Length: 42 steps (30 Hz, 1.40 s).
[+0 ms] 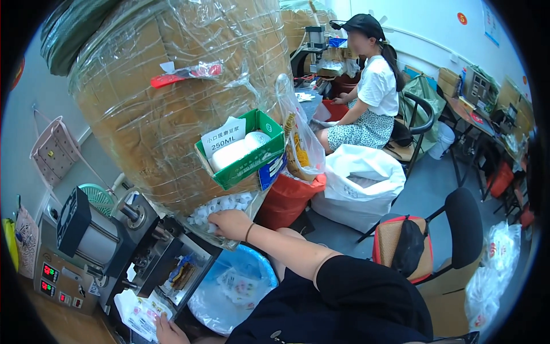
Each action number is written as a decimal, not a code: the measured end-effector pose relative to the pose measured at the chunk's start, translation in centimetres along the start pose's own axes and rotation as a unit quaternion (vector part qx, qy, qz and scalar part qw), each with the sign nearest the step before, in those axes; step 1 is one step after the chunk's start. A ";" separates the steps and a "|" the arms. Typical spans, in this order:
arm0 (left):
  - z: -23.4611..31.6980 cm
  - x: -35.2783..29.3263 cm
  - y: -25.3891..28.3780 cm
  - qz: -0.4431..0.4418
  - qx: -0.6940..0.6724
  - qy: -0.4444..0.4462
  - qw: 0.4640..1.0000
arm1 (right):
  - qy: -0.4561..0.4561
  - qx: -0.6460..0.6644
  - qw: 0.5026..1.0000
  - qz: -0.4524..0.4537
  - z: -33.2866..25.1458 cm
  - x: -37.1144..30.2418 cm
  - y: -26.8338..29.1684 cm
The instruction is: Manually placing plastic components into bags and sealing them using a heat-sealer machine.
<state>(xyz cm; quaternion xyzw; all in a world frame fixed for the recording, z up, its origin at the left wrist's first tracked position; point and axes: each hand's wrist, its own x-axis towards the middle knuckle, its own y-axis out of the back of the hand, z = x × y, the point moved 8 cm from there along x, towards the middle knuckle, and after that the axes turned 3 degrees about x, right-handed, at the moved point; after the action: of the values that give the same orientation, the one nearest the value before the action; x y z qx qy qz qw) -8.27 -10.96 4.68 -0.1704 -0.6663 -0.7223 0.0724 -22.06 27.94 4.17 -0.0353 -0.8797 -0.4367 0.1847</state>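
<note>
At the lower left, my left hand (pixel 170 332) grips the edge of a white printed plastic pouch (pixel 137 312), held beside the press's lower end. My right hand (pixel 232 225) reaches across to a heap of small white plastic pieces (pixel 229 202) in an open carton corner. Its fingers are bent together on one small white piece at the heap's edge; the fingertips are partly hidden. To the left of the heap stands a bench press machine (pixel 94 232) with a metal cylinder and a dark frame. Beneath my right forearm is a blue tub (pixel 260 264) lined with clear plastic, with printed pouches (pixel 238 286) inside.
A large plastic-wrapped carton (pixel 177 114) rises ahead, with a green box (pixel 252 166) of white rolls at its side. A control box (pixel 63 284) with red displays is at left. White sack (pixel 361 183), red bag (pixel 289 198) and chair (pixel 458 229) stand right; another person (pixel 375 86) sits beyond.
</note>
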 end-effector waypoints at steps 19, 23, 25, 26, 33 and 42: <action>-1.2 0.5 1.1 -0.112 -0.030 0.136 0.984 | 0.072 0.014 0.997 0.026 -0.3 -0.5 0.0; -2.0 0.5 0.4 -0.077 -0.003 0.137 0.988 | 0.066 0.006 0.998 0.022 -0.4 -0.6 0.3; -1.5 0.5 0.7 -0.067 0.006 0.135 0.989 | 0.064 0.004 0.997 0.031 -0.2 -0.7 0.2; -1.3 0.6 0.9 -0.056 0.012 0.134 0.989 | 0.062 0.005 0.998 0.031 0.0 -0.7 0.0; -2.9 0.1 -0.9 -0.040 -0.024 0.120 0.992 | 0.073 0.020 0.996 0.044 -0.6 -1.0 0.7; -0.2 1.2 1.6 -0.110 -0.047 0.144 0.982 | 0.068 0.022 0.996 0.058 -0.2 -0.7 0.8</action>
<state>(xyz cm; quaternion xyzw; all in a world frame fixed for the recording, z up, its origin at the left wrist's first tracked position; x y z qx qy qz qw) -8.88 -11.21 6.59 0.0064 -0.6290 -0.7734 0.0791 -21.17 28.30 4.61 -0.0521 -0.8707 -0.4077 0.2701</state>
